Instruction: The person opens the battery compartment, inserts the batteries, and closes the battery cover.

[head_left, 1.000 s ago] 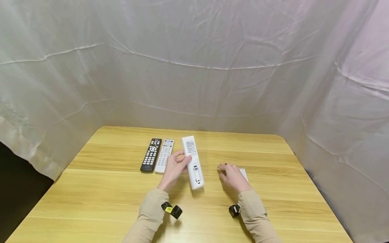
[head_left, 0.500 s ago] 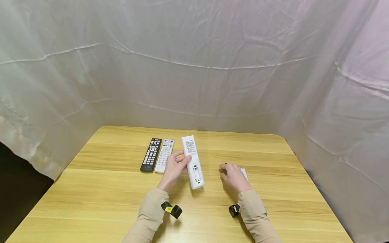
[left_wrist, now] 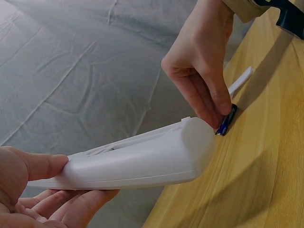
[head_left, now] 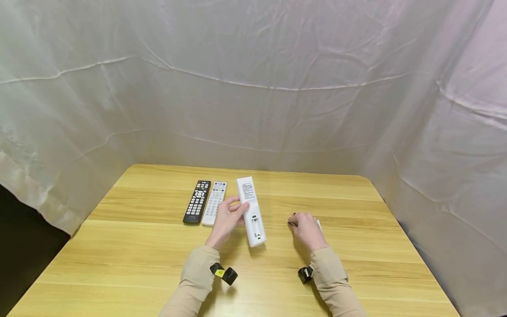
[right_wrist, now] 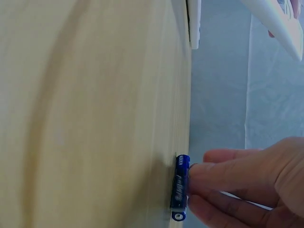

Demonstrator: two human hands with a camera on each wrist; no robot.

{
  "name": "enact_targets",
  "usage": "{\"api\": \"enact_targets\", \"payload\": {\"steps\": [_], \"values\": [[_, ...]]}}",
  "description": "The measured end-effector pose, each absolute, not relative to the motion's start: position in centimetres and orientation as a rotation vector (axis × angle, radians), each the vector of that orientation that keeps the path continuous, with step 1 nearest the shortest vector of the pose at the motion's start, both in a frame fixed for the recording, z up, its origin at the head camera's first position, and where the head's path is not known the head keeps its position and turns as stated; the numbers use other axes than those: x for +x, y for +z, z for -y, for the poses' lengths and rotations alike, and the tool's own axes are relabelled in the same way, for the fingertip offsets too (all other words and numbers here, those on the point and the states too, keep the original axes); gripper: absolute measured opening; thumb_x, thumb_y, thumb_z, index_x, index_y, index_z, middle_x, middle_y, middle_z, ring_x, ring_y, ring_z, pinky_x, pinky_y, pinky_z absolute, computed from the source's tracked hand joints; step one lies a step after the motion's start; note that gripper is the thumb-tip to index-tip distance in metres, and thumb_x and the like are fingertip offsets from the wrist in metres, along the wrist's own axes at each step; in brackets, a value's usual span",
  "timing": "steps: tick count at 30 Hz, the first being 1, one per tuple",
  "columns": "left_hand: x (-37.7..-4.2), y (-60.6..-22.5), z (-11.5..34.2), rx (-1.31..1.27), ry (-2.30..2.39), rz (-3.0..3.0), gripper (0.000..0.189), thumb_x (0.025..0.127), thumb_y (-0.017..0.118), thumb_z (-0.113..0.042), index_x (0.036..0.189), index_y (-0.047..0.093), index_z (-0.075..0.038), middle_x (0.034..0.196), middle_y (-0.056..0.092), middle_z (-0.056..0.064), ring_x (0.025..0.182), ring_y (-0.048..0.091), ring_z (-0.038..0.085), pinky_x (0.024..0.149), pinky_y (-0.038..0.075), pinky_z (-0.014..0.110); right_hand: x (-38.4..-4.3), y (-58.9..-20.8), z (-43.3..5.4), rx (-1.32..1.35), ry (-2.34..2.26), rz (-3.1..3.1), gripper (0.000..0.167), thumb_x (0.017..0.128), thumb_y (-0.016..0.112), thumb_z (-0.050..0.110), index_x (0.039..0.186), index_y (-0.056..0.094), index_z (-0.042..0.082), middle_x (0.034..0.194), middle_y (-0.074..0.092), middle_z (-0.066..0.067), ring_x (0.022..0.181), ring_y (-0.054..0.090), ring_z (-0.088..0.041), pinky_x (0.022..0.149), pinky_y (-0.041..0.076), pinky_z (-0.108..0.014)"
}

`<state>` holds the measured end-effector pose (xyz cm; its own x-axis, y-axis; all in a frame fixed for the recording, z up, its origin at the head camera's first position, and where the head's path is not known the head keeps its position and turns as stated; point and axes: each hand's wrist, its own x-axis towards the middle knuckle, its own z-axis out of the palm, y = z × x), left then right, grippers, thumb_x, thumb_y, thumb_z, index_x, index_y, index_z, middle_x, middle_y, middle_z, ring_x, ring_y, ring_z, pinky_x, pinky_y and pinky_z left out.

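My left hand (head_left: 227,220) grips a white remote control (head_left: 251,213), back side up and tilted above the table, its battery compartment uncovered. In the left wrist view, the thumb lies on top of the remote and the fingers support it from below. Over to the right, my right hand (head_left: 308,230) has thumb and fingertips pinched at a blue battery (right_wrist: 180,187), which lies low against the tabletop. A thin white cover (left_wrist: 241,80) rests just beyond that hand, mostly hidden by it in the head view.
Left of the held remote, a black remote (head_left: 196,202) and another white remote (head_left: 214,203) lie side by side, buttons up. The wooden table (head_left: 130,264) ends at a grey curtain (head_left: 253,110) behind and on both sides.
My right hand has shifted slightly right, and its fingers have drawn in around the battery, which shows at the fingertips. The left hand and its remote have stayed still.
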<state>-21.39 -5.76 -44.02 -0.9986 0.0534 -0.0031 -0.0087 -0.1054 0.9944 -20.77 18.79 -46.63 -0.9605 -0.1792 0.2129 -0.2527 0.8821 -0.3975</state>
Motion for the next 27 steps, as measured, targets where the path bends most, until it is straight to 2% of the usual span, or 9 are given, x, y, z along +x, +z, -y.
{"api": "enact_targets", "payload": {"steps": [2,7,12,14,17,20,23,25,27], "values": [[-21.42,-44.05,5.76,0.046,2.304,-2.071,0.037,0.097,0.062,-0.004,0.132,0.056,0.007,0.115,0.069,0.034,0.088,0.076,0.028,0.075,0.067,0.038,-20.75,-46.71,-18.86,0.322,0.657,2.891,0.028,0.083,0.069,-0.006,0.063,0.064,0.013,0.070,0.068,-0.005,0.066,0.057,-0.018,0.057,0.049,-0.031],[-21.53,-44.12,5.78,0.043,2.309,-2.064,0.036,0.097,0.062,-0.004,0.131,0.056,0.007,0.115,0.069,0.034,0.088,0.076,0.027,0.076,0.067,0.039,-20.78,-47.05,-19.01,0.313,0.695,2.922,0.032,0.078,0.060,-0.016,0.068,0.072,0.012,0.076,0.073,-0.005,0.074,0.065,-0.021,0.068,0.058,-0.039],[-21.51,-44.09,5.82,0.045,2.303,-2.066,0.038,0.097,0.062,-0.004,0.132,0.055,0.007,0.115,0.069,0.034,0.089,0.076,0.030,0.077,0.067,0.040,-20.77,-47.11,-19.03,0.341,0.701,2.923,0.030,0.077,0.059,-0.018,0.070,0.074,0.008,0.074,0.073,-0.006,0.073,0.064,-0.020,0.072,0.060,-0.040],[-21.51,-44.10,5.82,0.046,2.301,-2.069,0.038,0.097,0.062,-0.004,0.133,0.055,0.007,0.115,0.069,0.034,0.089,0.076,0.031,0.077,0.067,0.040,-20.76,-47.09,-19.03,0.343,0.702,2.920,0.032,0.075,0.058,-0.019,0.069,0.072,0.009,0.071,0.071,-0.004,0.070,0.060,-0.016,0.069,0.058,-0.036],[-21.58,-44.14,5.83,0.046,2.302,-2.071,0.038,0.097,0.062,-0.004,0.133,0.055,0.007,0.115,0.069,0.034,0.089,0.076,0.030,0.077,0.067,0.040,-20.84,-47.11,-19.05,0.359,0.697,2.936,0.032,0.070,0.051,-0.022,0.062,0.062,0.006,0.059,0.057,-0.001,0.062,0.047,-0.013,0.057,0.044,-0.026],[-21.64,-44.20,5.85,0.043,2.301,-2.075,0.038,0.097,0.062,-0.004,0.133,0.055,0.007,0.115,0.069,0.034,0.088,0.076,0.029,0.076,0.067,0.040,-20.86,-47.16,-19.07,0.399,0.661,2.926,0.031,0.066,0.046,-0.024,0.062,0.058,0.004,0.059,0.051,-0.001,0.061,0.044,-0.013,0.054,0.036,-0.023],[-21.67,-44.21,5.87,0.036,2.298,-2.081,0.038,0.097,0.062,-0.005,0.133,0.055,0.007,0.114,0.069,0.034,0.087,0.076,0.030,0.076,0.067,0.040,-20.76,-47.26,-19.06,0.443,0.628,2.909,0.035,0.064,0.043,-0.025,0.067,0.064,0.003,0.066,0.061,-0.007,0.065,0.054,-0.018,0.056,0.045,-0.028],[-21.67,-44.19,5.89,0.032,2.298,-2.085,0.038,0.097,0.063,-0.005,0.133,0.055,0.007,0.114,0.069,0.034,0.087,0.076,0.030,0.076,0.067,0.041,-20.64,-47.35,-19.06,0.459,0.616,2.890,0.042,0.062,0.044,-0.025,0.075,0.072,0.003,0.078,0.071,-0.011,0.074,0.063,-0.023,0.065,0.057,-0.036],[-21.66,-44.15,5.89,0.029,2.298,-2.086,0.038,0.097,0.062,-0.005,0.132,0.056,0.007,0.114,0.069,0.034,0.086,0.076,0.029,0.076,0.067,0.041,-20.58,-47.48,-19.05,0.471,0.610,2.894,0.043,0.063,0.045,-0.025,0.080,0.073,0.002,0.085,0.073,-0.014,0.081,0.067,-0.028,0.072,0.061,-0.043]]}}
